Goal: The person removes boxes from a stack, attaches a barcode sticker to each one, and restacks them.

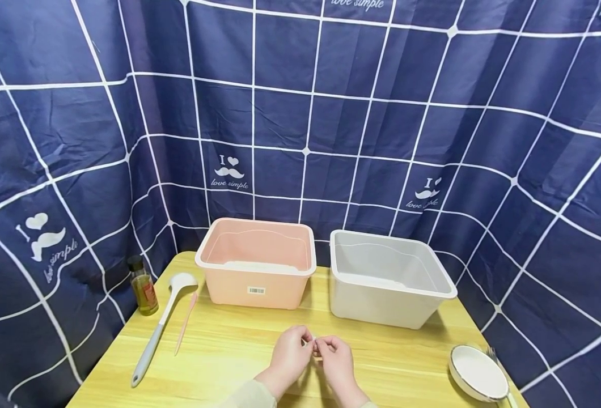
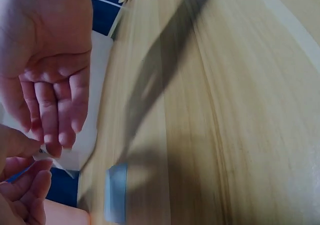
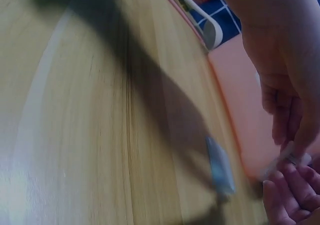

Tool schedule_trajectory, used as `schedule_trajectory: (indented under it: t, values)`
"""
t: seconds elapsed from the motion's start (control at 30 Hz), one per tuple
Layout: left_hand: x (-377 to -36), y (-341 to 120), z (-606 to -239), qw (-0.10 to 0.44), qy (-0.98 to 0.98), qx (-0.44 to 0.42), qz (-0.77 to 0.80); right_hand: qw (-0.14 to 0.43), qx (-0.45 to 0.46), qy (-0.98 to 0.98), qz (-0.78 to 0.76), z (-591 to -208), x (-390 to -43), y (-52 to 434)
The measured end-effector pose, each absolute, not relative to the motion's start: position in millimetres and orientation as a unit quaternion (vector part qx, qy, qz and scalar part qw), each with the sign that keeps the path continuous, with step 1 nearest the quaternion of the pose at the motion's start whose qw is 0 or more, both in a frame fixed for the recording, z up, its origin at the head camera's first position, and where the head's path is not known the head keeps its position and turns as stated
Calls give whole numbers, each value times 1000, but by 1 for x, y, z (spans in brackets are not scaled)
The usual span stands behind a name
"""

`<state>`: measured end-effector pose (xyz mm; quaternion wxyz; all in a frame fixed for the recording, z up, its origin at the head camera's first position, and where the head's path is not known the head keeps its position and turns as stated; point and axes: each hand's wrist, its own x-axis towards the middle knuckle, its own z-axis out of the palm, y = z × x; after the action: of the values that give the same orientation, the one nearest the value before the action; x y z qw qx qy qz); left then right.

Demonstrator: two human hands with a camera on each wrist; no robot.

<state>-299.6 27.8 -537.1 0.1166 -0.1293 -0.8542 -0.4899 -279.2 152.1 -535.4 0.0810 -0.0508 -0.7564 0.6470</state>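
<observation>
Together, the left hand (image 1: 291, 354) and the right hand (image 1: 337, 357) meet just above the tabletop (image 1: 229, 351) near its front edge, fingertips pinched from both sides on a small pale item (image 1: 317, 347). It is too small and too hidden by the fingers to name with any confidence; the wrist views show only a whitish sliver (image 3: 292, 157) between the fingertips, possibly a scrap of paper or a wrapper. Judging by the light pinch, it seems nearly weightless and thin, likely pliable rather than stiff, so it is best held at its edges with thumb and forefinger, gently, since such a piece could tear or slip.

Behind the hands stand a pink bin (image 1: 257, 263) and, just beside it to the right, a grey bin (image 1: 387, 277), apart from each other. To the left lie a grey-handled ladle (image 1: 160, 326) and a slim pink utensil (image 1: 185, 323) side by side, with a small bottle (image 1: 143, 286) of yellowish liquid near the corner. At the right front sits a white dish (image 1: 479, 373) with a fork (image 1: 494, 357) behind it.
</observation>
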Motion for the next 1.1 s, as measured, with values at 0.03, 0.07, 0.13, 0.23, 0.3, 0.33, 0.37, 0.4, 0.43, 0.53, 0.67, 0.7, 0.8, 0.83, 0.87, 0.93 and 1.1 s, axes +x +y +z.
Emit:
schedule_trajectory:
  t: [0.03,0.07,0.13,0.23,0.3,0.33,0.37,0.4,0.43,0.53,0.67,0.7,0.8,0.83,0.87,0.93,1.1]
  values:
    - [-301,27,-538,113,-849,-122,-501,87,-56,-759,643,-536,-280,153]
    - [-302,27,-538,111,-843,-114,-514,94,-60,-764,635,-536,-280,154]
    - [-304,25,-539,95,-825,-98,-549,102,-69,-769,628,-536,-281,156]
    - [-306,24,-538,67,-783,-77,-614,96,-78,-768,628,-537,-282,161]
    - [-307,23,-539,50,-758,-64,-648,75,-77,-758,644,-538,-282,165]
    - [-307,23,-538,47,-749,-59,-658,66,-78,-753,650,-538,-282,167]
    - [-306,23,-538,44,-743,-55,-665,60,-80,-749,655,-539,-282,168]
    - [-306,24,-539,44,-740,-51,-670,56,-82,-746,658,-539,-282,169]
    - [-306,24,-539,44,-739,-48,-671,55,-84,-744,660,-540,-282,170]
    - [-306,26,-542,42,-743,-43,-667,77,-86,-743,659,-542,-283,172]
    - [-308,33,-544,34,-746,-42,-663,131,-72,-750,645,-543,-283,177]
    - [-309,36,-545,32,-746,-43,-664,143,-65,-756,636,-543,-282,179]
    - [-310,43,-544,25,-744,-42,-666,167,-47,-784,597,-544,-280,186]
    - [-310,45,-543,25,-742,-45,-668,170,-41,-794,582,-544,-280,189]
    - [-311,47,-543,24,-741,-46,-669,173,-37,-804,568,-544,-279,192]
    - [-312,52,-542,23,-739,-49,-671,178,-29,-819,545,-545,-278,197]
    - [-316,70,-542,31,-741,-66,-667,180,-18,-844,505,-543,-274,213]
